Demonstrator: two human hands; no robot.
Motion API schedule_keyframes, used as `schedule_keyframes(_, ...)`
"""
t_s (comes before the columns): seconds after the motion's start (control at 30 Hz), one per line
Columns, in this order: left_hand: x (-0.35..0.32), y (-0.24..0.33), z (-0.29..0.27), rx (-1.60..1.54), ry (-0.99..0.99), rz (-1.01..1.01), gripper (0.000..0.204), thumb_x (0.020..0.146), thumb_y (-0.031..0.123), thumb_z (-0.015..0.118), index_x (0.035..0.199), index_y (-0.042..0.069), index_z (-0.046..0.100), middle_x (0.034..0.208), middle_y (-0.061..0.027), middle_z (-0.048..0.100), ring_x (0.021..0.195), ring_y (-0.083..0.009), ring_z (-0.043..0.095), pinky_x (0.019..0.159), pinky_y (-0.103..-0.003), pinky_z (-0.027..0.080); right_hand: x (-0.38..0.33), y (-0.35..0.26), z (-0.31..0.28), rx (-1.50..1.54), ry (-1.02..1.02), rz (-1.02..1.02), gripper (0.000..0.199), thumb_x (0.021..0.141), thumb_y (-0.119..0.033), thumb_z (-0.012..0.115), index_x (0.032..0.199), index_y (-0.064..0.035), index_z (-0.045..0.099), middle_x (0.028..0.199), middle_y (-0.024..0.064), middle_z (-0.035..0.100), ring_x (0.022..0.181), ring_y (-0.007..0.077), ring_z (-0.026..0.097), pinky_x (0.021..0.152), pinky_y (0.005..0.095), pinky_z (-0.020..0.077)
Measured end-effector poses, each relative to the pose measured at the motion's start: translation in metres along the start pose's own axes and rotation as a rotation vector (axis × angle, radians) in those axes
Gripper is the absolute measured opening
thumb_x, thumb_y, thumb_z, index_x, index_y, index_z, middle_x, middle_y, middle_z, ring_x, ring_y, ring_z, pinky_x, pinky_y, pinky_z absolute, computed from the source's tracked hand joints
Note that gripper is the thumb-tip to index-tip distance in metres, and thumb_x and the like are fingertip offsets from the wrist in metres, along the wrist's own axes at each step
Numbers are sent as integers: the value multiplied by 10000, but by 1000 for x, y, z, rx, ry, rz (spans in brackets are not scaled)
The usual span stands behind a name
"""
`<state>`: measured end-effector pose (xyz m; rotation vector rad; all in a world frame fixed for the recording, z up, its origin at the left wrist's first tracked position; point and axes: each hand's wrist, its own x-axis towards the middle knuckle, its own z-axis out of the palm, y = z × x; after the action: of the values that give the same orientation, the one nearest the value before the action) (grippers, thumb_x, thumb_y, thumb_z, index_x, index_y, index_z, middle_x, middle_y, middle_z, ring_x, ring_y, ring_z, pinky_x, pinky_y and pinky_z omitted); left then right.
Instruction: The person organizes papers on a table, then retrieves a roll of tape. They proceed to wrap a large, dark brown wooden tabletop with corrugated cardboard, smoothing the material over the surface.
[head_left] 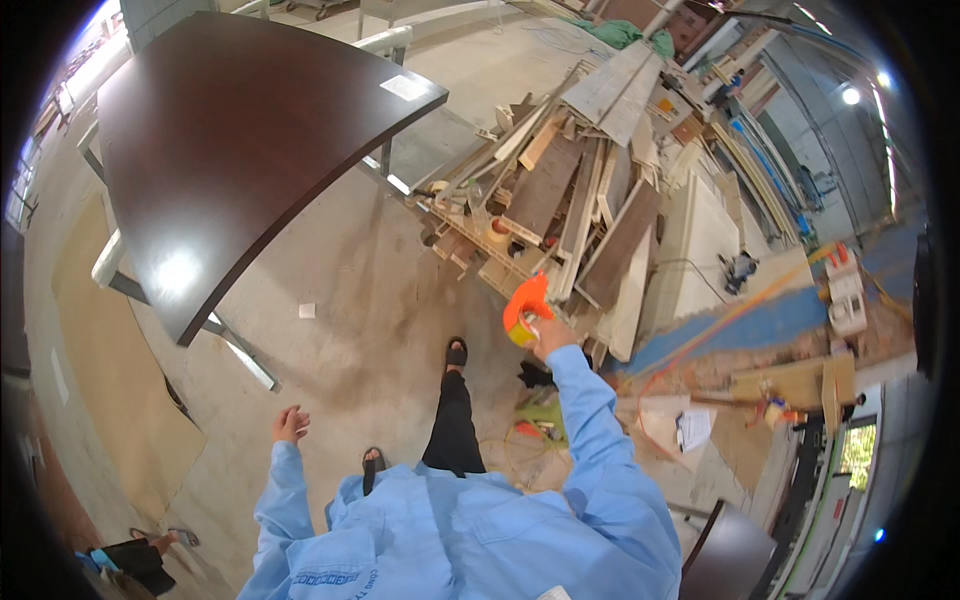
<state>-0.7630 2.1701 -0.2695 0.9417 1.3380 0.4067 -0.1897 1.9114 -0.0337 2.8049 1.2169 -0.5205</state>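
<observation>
My right hand [549, 336] is closed on an orange tape dispenser [527, 305] with a yellowish roll in it, held out in front of me over the floor. Much of the grip lies behind the dispenser and my fingers. At my left side hangs my left hand [291, 424], its fingers loosely bent and apart, with nothing in it. The nearest large thing to that hand is a dark brown, glossy board [260, 130] with a curved edge, resting on metal supports. A white label [403, 88] lies at the board's far right corner.
A heap of wood offcuts [560, 190] stands ahead to the right. Brown sheeting [110, 380] lies on the floor at left. A small pale square [308, 311] sits on the concrete. Another person's legs [145, 560] show at lower left. Another dark board [728, 555] is behind right.
</observation>
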Motion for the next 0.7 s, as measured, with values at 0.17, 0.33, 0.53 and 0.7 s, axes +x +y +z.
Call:
schedule_keyframes(0.17,-18,-2,10,64,363,-295,239,951,297,576,1122,131,599,931,-119,726,677,-208,660,595,-359,521,257,84,-13,-55,63,72,323,791,-296,751,1080,-167,684,1026,113,709,972,336,677,842,455,530)
schedule_keyframes(0.33,-130,-19,58,-9,657,-628,246,923,276,594,1115,122,594,934,-143,727,719,-283,685,620,-477,527,430,142,6,-147,2,138,298,900,-214,593,1195,-209,639,1137,88,678,1029,311,669,874,466,545)
schedule_keyframes(0.53,-135,7,162,-30,586,-652,255,941,340,619,1035,106,655,912,-102,737,704,-211,689,570,-352,538,482,174,30,42,-72,86,586,825,-474,715,1317,-181,592,1335,114,597,1218,327,572,1009,440,473)
schedule_keyframes(0.7,-72,73,202,-21,658,-296,334,955,360,606,1132,84,674,933,-41,731,780,-137,678,616,-300,546,468,154,40,281,359,-184,601,861,-422,712,1289,-27,562,1137,151,657,1056,332,628,953,400,482)
